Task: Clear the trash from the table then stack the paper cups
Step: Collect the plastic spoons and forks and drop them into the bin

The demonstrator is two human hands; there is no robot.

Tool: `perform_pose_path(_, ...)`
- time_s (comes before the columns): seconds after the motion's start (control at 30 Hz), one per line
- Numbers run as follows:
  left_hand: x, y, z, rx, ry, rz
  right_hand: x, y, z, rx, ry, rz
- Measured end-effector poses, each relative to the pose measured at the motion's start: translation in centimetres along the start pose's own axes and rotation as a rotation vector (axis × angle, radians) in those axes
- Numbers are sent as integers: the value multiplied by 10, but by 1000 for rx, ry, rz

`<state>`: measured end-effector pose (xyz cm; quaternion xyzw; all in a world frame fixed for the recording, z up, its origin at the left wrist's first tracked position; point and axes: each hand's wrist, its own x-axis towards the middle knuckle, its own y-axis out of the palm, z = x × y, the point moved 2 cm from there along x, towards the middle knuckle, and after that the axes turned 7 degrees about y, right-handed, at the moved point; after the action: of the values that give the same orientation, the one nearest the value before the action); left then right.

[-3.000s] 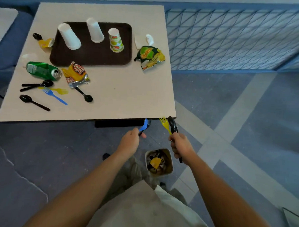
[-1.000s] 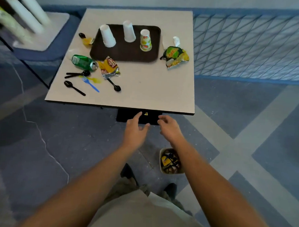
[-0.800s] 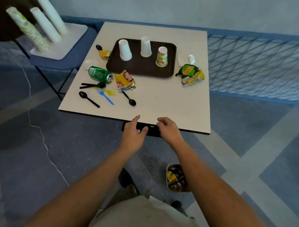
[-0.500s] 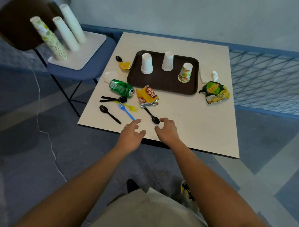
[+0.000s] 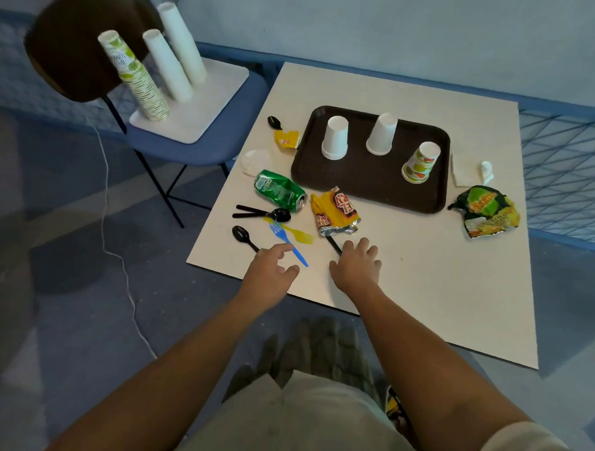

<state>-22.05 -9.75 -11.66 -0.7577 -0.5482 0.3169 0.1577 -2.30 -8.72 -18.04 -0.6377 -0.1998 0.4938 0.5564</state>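
Pale table (image 5: 422, 292): both hands, left hand (image 5: 270, 275), right hand (image 5: 355, 267), grips wide and empty; light, stiff blue fork (image 5: 288, 242) at twelve o'clock of the left — pinch its handle.

Soft, even, bluish light leaves the pale counter (image 5: 423, 282) bright with only faint shadows and no glare, while wide-angle bending and blur smear the frame's edges.

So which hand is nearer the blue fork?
Left. The left hand has its fingertips right beside the blue fork handle, seemingly not gripping it; the right hand rests further right, over a black spoon.
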Motion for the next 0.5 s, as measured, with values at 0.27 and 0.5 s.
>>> perform_pose_path(0.27,47,-8,-2,93,19,46,19,-4,-1,-74,-136,6)
perform_pose_path(0.5,81,-5,-12,327,195,107,17,-29,7,-64,-345,13)
